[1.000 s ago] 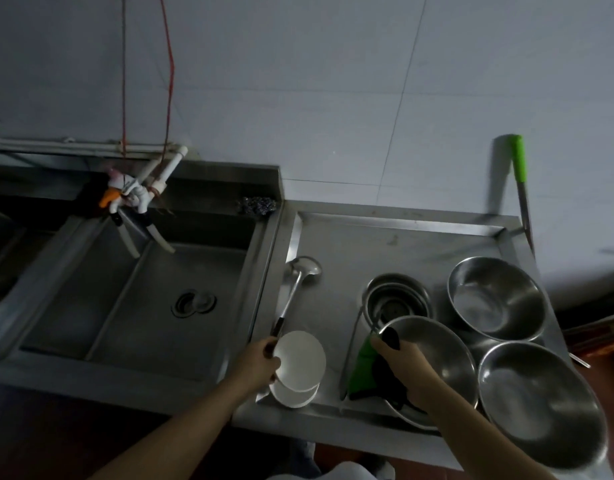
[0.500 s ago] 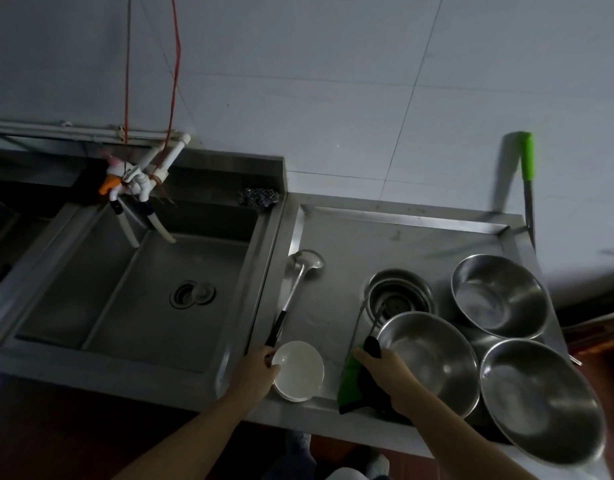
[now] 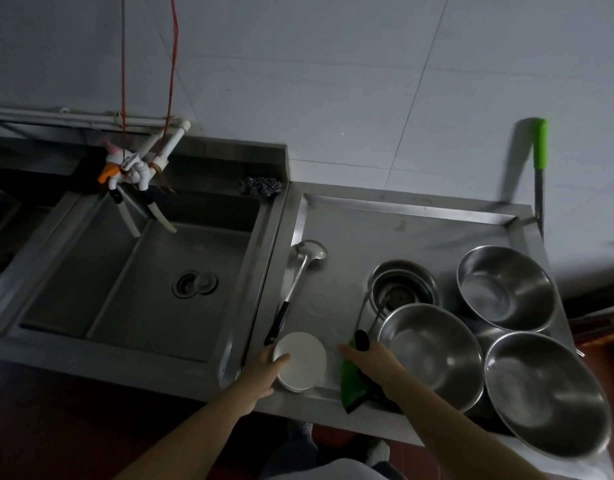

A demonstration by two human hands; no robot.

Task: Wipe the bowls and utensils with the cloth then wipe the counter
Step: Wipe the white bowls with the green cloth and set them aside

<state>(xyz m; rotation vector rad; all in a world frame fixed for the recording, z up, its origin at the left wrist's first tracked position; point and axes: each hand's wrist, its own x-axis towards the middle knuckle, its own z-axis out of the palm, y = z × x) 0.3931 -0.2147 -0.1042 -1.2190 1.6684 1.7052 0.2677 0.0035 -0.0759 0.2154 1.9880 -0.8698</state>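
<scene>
Two stacked white bowls (image 3: 300, 360) sit near the counter's front edge. My left hand (image 3: 264, 368) grips their left rim, thumb on top. My right hand (image 3: 371, 358) holds a green cloth (image 3: 350, 384) against the counter, just left of a large steel bowl (image 3: 433, 348). The black handle tip of a thin utensil (image 3: 361, 339) lies at my right fingers. A steel ladle (image 3: 307, 254) with a black handle lies along the counter's left side. Two more large steel bowls (image 3: 506, 289) (image 3: 548, 393) and a stack of small steel bowls (image 3: 402, 289) stand on the right.
The steel counter (image 3: 385, 230) has a raised rim. A deep sink (image 3: 142, 271) with white taps (image 3: 135, 171) lies to the left, a steel scourer (image 3: 260, 186) on its back corner. A green-handled tool (image 3: 540, 150) leans on the wall at the far right.
My left hand has lowered the tilted upper white bowl flat onto the lower one. My right hand with the cloth has slid slightly left, off the large steel bowl's rim.
</scene>
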